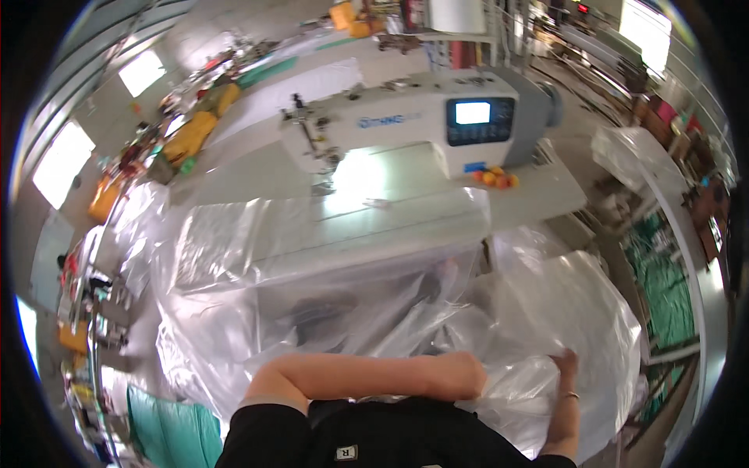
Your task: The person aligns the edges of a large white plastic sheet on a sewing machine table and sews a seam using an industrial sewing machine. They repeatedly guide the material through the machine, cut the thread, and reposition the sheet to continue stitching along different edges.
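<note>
A large clear plastic sheet (546, 300) drapes over the front of the sewing table and across my lap, creased and shiny. My left forearm crosses in front of my body, and my left hand (462, 376) is closed in a fist on the sheet near its middle. Farther right, my right hand (567, 365) pinches the same sheet, with a thin bracelet at the wrist. Behind the plastic stands a white sewing machine (390, 113) with a lit screen; its lamp shines brightly on the needle area. Neither hand touches the machine.
Small orange and yellow items (495, 179) lie on the sewing table (538, 195) beside the machine's base. Green fabric (663, 288) hangs by a metal frame at right; a green cloth (173, 425) sits at lower left. Yellow bundles (191, 134) pile along the left.
</note>
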`<state>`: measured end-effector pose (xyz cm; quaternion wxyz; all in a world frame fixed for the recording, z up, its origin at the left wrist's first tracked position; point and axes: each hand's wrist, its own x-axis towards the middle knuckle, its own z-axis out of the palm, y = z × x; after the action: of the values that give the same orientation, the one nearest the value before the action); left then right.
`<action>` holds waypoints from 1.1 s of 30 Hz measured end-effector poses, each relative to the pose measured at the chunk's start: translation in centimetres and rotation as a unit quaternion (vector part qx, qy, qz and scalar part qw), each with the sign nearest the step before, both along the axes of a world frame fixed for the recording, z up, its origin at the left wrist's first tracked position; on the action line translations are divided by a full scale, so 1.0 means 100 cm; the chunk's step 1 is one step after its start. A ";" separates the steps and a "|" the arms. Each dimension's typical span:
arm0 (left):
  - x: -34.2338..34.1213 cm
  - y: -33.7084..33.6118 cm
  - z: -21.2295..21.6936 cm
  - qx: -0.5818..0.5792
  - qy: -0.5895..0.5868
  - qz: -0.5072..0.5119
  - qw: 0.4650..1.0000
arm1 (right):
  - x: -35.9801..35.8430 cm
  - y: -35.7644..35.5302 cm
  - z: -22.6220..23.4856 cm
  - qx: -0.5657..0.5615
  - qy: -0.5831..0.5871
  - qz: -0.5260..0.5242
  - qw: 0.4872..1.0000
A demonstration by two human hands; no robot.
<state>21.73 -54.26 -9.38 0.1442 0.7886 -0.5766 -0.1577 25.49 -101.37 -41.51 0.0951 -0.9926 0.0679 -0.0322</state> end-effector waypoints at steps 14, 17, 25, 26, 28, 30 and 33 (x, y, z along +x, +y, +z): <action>-0.274 0.435 0.205 -0.032 -0.708 0.597 0.377 | -0.053 -0.135 0.046 -0.125 -0.134 -0.045 0.982; -0.306 0.408 0.192 0.023 -0.732 0.574 0.367 | -0.034 -0.077 0.072 -0.100 0.113 -0.201 0.968; -0.451 0.395 -0.113 0.116 -0.371 0.776 0.497 | 0.081 0.026 0.121 -0.118 -0.166 0.085 0.975; -0.411 0.323 -0.062 0.109 -0.149 0.808 0.559 | 0.094 0.109 0.179 -0.003 -0.107 0.064 0.992; -0.396 0.298 -0.066 0.186 -0.059 0.725 0.660 | 0.101 0.214 0.233 0.227 -0.067 0.114 0.965; -0.380 0.306 -0.073 0.140 0.046 0.716 0.683 | 0.098 0.289 0.241 0.439 0.134 0.128 0.879; -0.312 0.308 -0.040 -0.031 -0.136 0.705 0.695 | 0.058 0.370 0.258 0.655 0.359 0.138 0.650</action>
<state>-9.44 -23.50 -13.38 0.1571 0.9718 0.1307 0.1175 31.33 -64.35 -15.72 0.6924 -0.6038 -0.0376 0.3931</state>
